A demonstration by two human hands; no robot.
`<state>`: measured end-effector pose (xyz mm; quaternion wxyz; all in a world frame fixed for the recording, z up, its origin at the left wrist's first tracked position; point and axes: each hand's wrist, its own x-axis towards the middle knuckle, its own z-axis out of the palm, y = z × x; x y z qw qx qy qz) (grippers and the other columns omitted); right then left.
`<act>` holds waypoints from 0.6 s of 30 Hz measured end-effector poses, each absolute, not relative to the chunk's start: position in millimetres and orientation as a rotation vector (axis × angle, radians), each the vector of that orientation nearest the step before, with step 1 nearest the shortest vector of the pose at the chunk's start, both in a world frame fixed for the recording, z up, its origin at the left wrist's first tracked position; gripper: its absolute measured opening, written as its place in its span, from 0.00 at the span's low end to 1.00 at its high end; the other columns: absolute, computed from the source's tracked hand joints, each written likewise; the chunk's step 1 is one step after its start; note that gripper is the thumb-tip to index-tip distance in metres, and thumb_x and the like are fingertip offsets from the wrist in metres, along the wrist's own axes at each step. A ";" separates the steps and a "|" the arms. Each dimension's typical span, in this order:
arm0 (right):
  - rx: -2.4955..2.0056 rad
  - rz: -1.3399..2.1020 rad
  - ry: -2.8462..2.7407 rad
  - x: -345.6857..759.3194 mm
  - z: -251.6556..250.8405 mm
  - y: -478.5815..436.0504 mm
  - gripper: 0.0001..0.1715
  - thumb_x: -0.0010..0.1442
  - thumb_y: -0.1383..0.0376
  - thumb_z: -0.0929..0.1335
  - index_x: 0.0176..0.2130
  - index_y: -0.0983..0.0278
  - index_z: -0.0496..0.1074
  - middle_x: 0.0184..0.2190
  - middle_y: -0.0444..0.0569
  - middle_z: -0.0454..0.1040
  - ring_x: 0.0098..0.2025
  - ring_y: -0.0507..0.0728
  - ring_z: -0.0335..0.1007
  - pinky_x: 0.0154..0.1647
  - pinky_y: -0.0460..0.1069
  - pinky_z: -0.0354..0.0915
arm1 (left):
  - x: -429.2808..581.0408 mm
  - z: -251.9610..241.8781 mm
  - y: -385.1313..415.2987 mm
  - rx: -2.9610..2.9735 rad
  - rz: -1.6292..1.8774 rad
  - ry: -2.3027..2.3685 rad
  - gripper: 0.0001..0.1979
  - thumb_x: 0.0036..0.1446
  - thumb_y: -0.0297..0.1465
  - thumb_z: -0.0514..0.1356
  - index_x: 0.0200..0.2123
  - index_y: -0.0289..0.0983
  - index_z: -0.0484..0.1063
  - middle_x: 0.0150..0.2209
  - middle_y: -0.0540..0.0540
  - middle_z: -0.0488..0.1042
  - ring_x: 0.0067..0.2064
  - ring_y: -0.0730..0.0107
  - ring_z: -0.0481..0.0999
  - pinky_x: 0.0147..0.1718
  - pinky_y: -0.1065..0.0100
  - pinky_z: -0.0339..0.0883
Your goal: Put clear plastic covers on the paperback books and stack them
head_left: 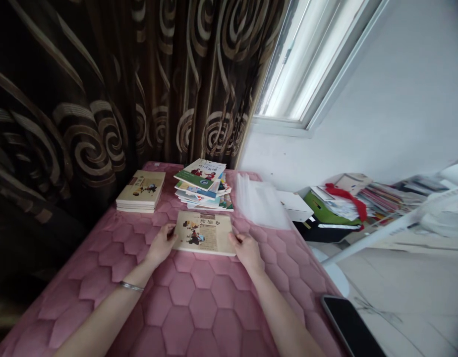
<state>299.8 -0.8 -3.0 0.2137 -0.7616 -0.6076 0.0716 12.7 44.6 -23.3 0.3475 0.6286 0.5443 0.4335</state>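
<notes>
A beige paperback book (221, 233) with painted figures on its cover lies sideways between my hands, low over the pink surface. My left hand (162, 244) grips its left end, thumb on top. At the opposite end my right hand (248, 249) pinches the edge with curled fingers. Beyond my left hand sits a neat stack of similar beige books (140, 191). Straight behind the held book is a looser pile of colourful books (199, 174), the top one green and white. Clear plastic sleeves (259, 201) are spread to the right of that pile.
A pink hexagon-quilted cover (202, 307) spreads under everything. A phone (350, 325) lies at the right edge. Past that edge are a white box (295, 206), a green and black bin (321, 210) of papers, and a white fan (385, 228). A dark curtain (169, 84) hangs behind.
</notes>
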 end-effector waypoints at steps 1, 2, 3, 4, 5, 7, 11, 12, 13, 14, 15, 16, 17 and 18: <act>-2.113 0.184 -1.692 299.5 -2.8 -0.7 0.25 0.64 0.53 0.60 0.31 0.63 0.77 0.31 0.53 0.80 0.34 0.57 0.76 0.31 0.45 0.62 | 12.3 -23.3 45.0 1.627 1.121 1.411 0.14 0.49 0.29 0.57 0.42 0.36 0.67 0.45 0.41 0.76 0.49 0.61 0.76 0.52 0.58 0.66; -2.114 0.168 -1.700 299.3 -2.5 -0.2 0.25 0.65 0.53 0.60 0.30 0.63 0.77 0.31 0.53 0.80 0.34 0.57 0.76 0.31 0.45 0.62 | 12.2 -23.4 45.7 1.625 1.119 1.408 0.14 0.49 0.28 0.57 0.42 0.36 0.68 0.45 0.41 0.76 0.48 0.61 0.76 0.52 0.59 0.66; -2.115 0.152 -1.710 299.1 -2.4 0.5 0.25 0.65 0.53 0.59 0.30 0.63 0.77 0.31 0.53 0.80 0.34 0.58 0.76 0.31 0.46 0.62 | 12.3 -23.6 46.4 1.623 1.119 1.405 0.14 0.49 0.28 0.58 0.42 0.36 0.68 0.45 0.41 0.76 0.48 0.62 0.76 0.52 0.59 0.66; -2.118 0.136 -1.719 299.1 -2.4 1.5 0.25 0.65 0.53 0.59 0.29 0.63 0.77 0.31 0.53 0.80 0.35 0.58 0.76 0.32 0.46 0.62 | 12.4 -23.8 47.1 1.622 1.120 1.402 0.14 0.48 0.28 0.58 0.41 0.37 0.68 0.45 0.42 0.76 0.48 0.62 0.76 0.51 0.60 0.67; -2.119 0.122 -1.724 299.1 -2.7 2.6 0.26 0.65 0.53 0.59 0.28 0.63 0.77 0.31 0.53 0.80 0.35 0.58 0.75 0.32 0.46 0.61 | 12.5 -24.1 47.6 1.621 1.120 1.400 0.14 0.48 0.28 0.58 0.41 0.37 0.68 0.44 0.42 0.77 0.48 0.62 0.76 0.51 0.60 0.67; -2.111 0.103 -1.732 299.7 -4.2 4.8 0.26 0.65 0.53 0.58 0.28 0.63 0.76 0.30 0.53 0.80 0.35 0.58 0.75 0.31 0.46 0.60 | 12.2 -24.9 48.3 1.617 1.119 1.402 0.13 0.48 0.28 0.58 0.40 0.36 0.68 0.44 0.41 0.77 0.47 0.62 0.77 0.50 0.60 0.67; -2.046 0.060 -1.736 302.0 -11.5 7.8 0.26 0.64 0.54 0.59 0.24 0.63 0.74 0.27 0.53 0.79 0.32 0.57 0.75 0.30 0.46 0.59 | 10.2 -25.4 47.4 1.615 1.118 1.419 0.13 0.48 0.31 0.59 0.40 0.36 0.69 0.41 0.42 0.78 0.45 0.62 0.78 0.47 0.61 0.69; -2.021 0.044 -1.736 302.7 -14.1 8.2 0.26 0.64 0.54 0.60 0.23 0.63 0.73 0.26 0.52 0.78 0.31 0.57 0.74 0.30 0.46 0.58 | 10.0 -25.0 46.6 1.621 1.116 1.424 0.13 0.48 0.32 0.59 0.39 0.36 0.70 0.40 0.43 0.78 0.44 0.62 0.78 0.45 0.62 0.70; -1.994 0.027 -1.735 303.5 -16.8 8.5 0.25 0.64 0.55 0.60 0.22 0.63 0.73 0.25 0.52 0.77 0.30 0.57 0.73 0.29 0.46 0.58 | 10.1 -24.2 45.6 1.630 1.112 1.428 0.12 0.47 0.32 0.59 0.38 0.36 0.71 0.38 0.44 0.79 0.43 0.62 0.78 0.44 0.62 0.70; -1.965 0.012 -1.733 304.3 -19.6 8.8 0.24 0.63 0.55 0.61 0.22 0.63 0.72 0.24 0.52 0.77 0.29 0.57 0.73 0.29 0.46 0.58 | 10.3 -23.1 44.3 1.643 1.109 1.431 0.11 0.48 0.32 0.59 0.37 0.37 0.71 0.37 0.45 0.79 0.41 0.62 0.78 0.43 0.63 0.70; -1.939 0.001 -1.729 305.2 -22.2 9.1 0.24 0.63 0.56 0.61 0.22 0.63 0.72 0.24 0.51 0.76 0.29 0.57 0.72 0.29 0.46 0.58 | 10.8 -21.7 42.8 1.660 1.106 1.433 0.10 0.48 0.32 0.59 0.36 0.37 0.72 0.36 0.45 0.79 0.40 0.63 0.78 0.43 0.63 0.70; -1.919 -0.005 -1.723 306.0 -24.3 9.3 0.23 0.62 0.56 0.62 0.22 0.63 0.72 0.23 0.51 0.76 0.28 0.57 0.72 0.29 0.46 0.58 | 11.3 -20.0 41.3 1.681 1.105 1.436 0.09 0.49 0.32 0.59 0.35 0.37 0.72 0.35 0.46 0.79 0.39 0.63 0.78 0.42 0.63 0.70; -1.905 -0.008 -1.718 306.7 -25.9 9.4 0.22 0.62 0.57 0.62 0.22 0.63 0.72 0.23 0.51 0.76 0.28 0.57 0.71 0.30 0.47 0.58 | 11.8 -18.0 39.7 1.703 1.107 1.441 0.08 0.49 0.32 0.58 0.34 0.38 0.73 0.36 0.46 0.79 0.40 0.63 0.78 0.43 0.63 0.70; -1.897 -0.007 -1.714 307.3 -26.6 9.3 0.22 0.62 0.57 0.62 0.22 0.63 0.72 0.23 0.50 0.76 0.28 0.56 0.71 0.30 0.47 0.58 | 12.3 -15.9 38.3 1.726 1.110 1.449 0.07 0.50 0.31 0.58 0.33 0.38 0.73 0.36 0.46 0.78 0.40 0.62 0.78 0.44 0.63 0.69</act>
